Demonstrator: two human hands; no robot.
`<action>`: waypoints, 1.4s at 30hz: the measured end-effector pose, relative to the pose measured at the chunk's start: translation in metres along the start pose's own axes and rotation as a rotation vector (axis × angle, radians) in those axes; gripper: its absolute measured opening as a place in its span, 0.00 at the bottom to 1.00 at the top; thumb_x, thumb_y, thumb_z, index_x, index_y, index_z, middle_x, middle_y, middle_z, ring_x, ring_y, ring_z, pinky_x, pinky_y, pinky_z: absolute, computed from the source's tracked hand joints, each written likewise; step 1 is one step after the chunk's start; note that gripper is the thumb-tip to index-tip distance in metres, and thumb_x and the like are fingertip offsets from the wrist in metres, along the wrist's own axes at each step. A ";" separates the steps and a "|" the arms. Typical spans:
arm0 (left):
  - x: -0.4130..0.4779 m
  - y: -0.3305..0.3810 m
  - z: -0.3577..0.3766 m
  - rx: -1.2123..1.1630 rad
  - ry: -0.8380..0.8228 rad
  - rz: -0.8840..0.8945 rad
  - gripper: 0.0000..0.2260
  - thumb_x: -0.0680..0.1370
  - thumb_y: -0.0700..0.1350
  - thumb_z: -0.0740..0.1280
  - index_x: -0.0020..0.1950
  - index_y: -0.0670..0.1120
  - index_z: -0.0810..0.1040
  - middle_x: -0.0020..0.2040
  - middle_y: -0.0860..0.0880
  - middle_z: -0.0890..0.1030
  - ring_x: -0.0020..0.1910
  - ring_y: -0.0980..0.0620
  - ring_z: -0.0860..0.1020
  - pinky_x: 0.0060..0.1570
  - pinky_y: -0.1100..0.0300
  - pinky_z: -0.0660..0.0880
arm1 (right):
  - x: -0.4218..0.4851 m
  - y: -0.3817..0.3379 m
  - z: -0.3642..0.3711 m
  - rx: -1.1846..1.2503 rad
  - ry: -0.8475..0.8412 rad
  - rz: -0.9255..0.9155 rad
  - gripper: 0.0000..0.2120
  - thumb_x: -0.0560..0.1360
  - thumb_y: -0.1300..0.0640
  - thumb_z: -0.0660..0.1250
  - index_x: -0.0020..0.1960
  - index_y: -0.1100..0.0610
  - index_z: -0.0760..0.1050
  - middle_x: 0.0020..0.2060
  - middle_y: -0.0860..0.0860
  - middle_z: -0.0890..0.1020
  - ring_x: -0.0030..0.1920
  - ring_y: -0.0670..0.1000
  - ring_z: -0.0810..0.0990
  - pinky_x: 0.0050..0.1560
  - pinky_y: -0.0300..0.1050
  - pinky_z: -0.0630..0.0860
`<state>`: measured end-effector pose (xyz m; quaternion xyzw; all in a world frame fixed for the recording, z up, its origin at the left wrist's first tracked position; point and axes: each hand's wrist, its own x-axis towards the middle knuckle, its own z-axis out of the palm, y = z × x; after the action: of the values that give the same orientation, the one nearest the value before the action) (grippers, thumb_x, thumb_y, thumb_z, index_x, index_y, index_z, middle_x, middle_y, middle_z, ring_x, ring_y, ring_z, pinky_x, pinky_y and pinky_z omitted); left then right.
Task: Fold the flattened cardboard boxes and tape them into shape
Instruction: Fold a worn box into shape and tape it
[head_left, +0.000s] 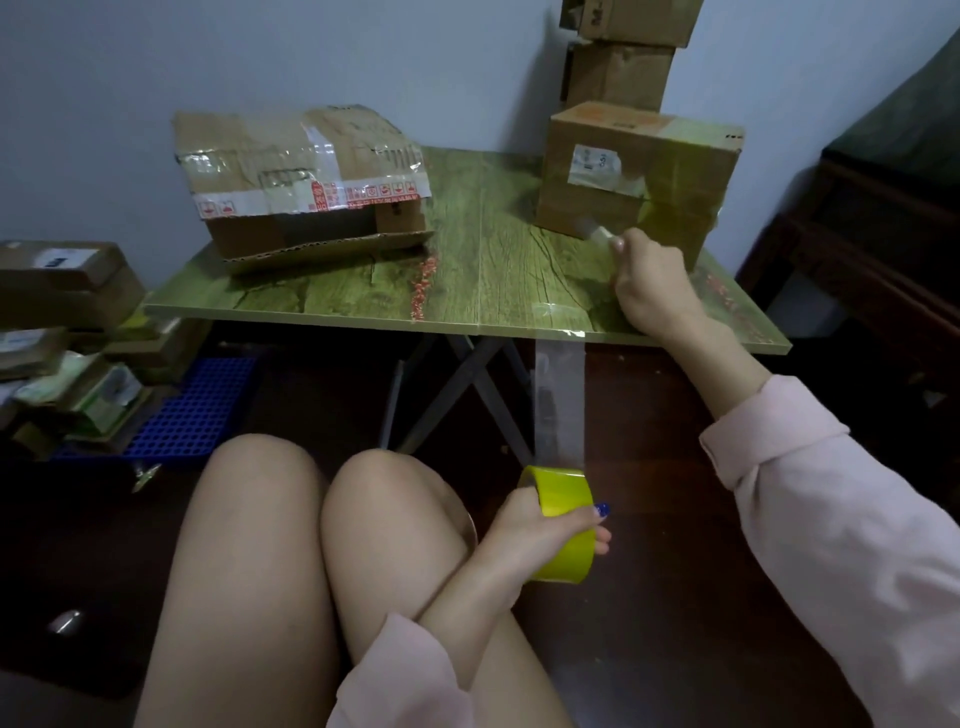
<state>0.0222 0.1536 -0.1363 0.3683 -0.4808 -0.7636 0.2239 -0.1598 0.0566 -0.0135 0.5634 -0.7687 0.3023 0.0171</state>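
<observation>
A yellow tape roll (563, 525) hangs below the table edge, gripped by my left hand (535, 530). A clear strip of tape (558, 400) runs from the roll up to the front edge of the green table (467, 270), where it is stuck. My right hand (649, 286) rests on the table and holds a small blurred tool (595, 231), maybe a cutter, beside a taped cardboard box (634, 182) at the back right. A second box (296, 182) with open flaps sits at the back left.
More boxes (623, 52) are stacked against the wall behind the right box. Flattened cartons and packets (67, 332) pile up on the floor at left beside a blue crate (192, 410). My knees are under the table front. Dark furniture (883, 234) stands at right.
</observation>
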 end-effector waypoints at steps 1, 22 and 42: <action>-0.002 -0.001 0.001 0.001 0.004 0.007 0.03 0.76 0.38 0.67 0.43 0.41 0.76 0.32 0.49 0.83 0.31 0.55 0.82 0.33 0.65 0.78 | -0.009 -0.005 -0.001 0.009 -0.003 -0.063 0.14 0.83 0.56 0.51 0.50 0.64 0.71 0.47 0.66 0.79 0.46 0.65 0.76 0.43 0.54 0.71; -0.032 -0.016 0.004 -0.164 0.223 0.062 0.18 0.77 0.38 0.66 0.59 0.47 0.59 0.54 0.38 0.76 0.32 0.39 0.82 0.42 0.41 0.79 | -0.126 -0.001 -0.036 -0.019 -0.187 -0.454 0.08 0.75 0.52 0.69 0.47 0.57 0.81 0.33 0.52 0.81 0.33 0.53 0.79 0.37 0.50 0.73; -0.035 -0.009 0.004 -0.141 0.142 0.079 0.06 0.77 0.36 0.65 0.50 0.44 0.70 0.42 0.39 0.80 0.33 0.40 0.82 0.39 0.47 0.79 | -0.139 -0.043 -0.035 -0.715 -0.354 -0.328 0.15 0.75 0.50 0.65 0.59 0.53 0.75 0.51 0.53 0.77 0.52 0.58 0.78 0.41 0.45 0.65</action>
<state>0.0411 0.1841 -0.1316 0.3856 -0.4230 -0.7581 0.3126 -0.0821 0.1841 -0.0167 0.6798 -0.7166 -0.0910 0.1268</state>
